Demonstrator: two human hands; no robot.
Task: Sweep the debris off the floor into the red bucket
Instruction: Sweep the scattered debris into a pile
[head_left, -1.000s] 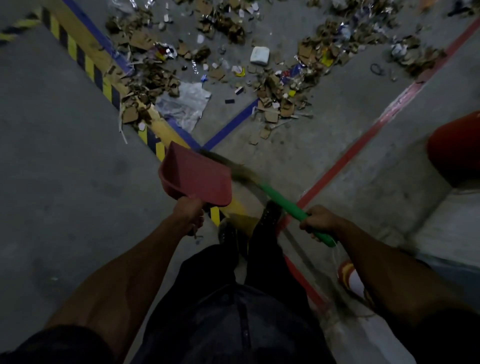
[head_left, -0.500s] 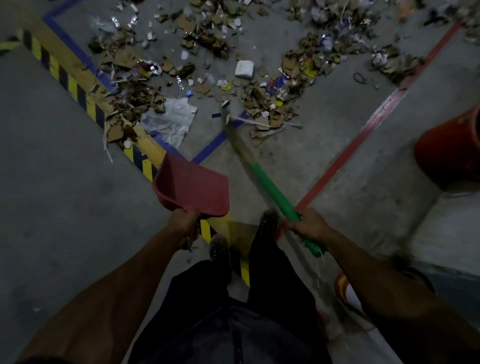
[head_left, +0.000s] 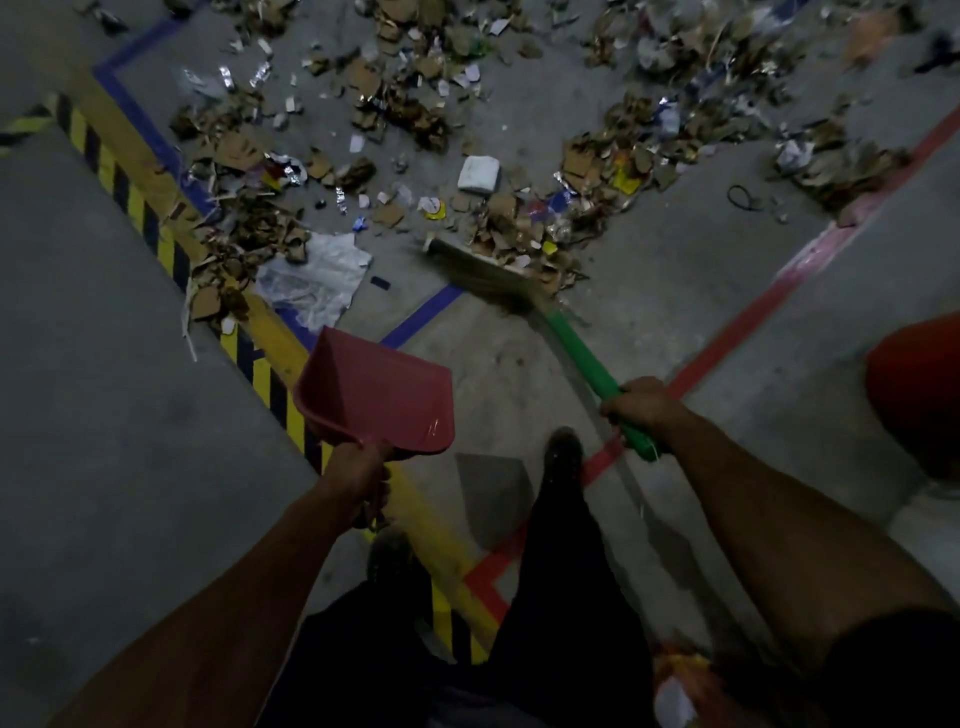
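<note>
Right now, from the head view, I am seeing my left hand gripping the pink dustpan by its handle, its scoop showing nothing inside. My right hand is clutching the green broom, bristles touching the debris ahead. The red bucket is sitting right of that hand, contents hidden.

Broom bristles now down against the debris, formerly raised.

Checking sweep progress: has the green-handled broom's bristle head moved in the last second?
Yes. The green-handled broom swung forward from beside the red plastic dustpan, across the blue floor tape, into the cardboard debris.
</note>
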